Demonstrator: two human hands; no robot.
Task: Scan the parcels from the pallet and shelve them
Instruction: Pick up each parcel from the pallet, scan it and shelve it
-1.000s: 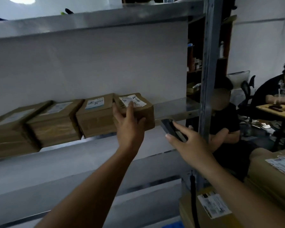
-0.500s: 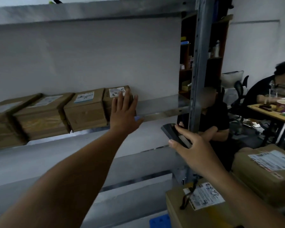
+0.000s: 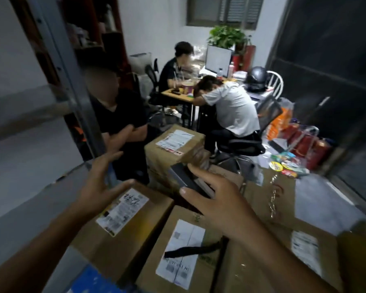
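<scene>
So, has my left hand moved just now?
Yes. The left hand came off the shelf, rightward toward the metal upright and down over a labelled parcel.

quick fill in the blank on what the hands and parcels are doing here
The dark handheld scanner is held in the ___ hand.
The left hand, fingers spread, holds ___.
The brown cardboard parcel nearest it bears a ___ label.
Missing words: right (right hand), nothing, white.

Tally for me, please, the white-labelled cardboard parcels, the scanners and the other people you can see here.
Brown cardboard parcels with white labels: 4
Black handheld scanner: 1
Other people: 3
Total: 8
</scene>
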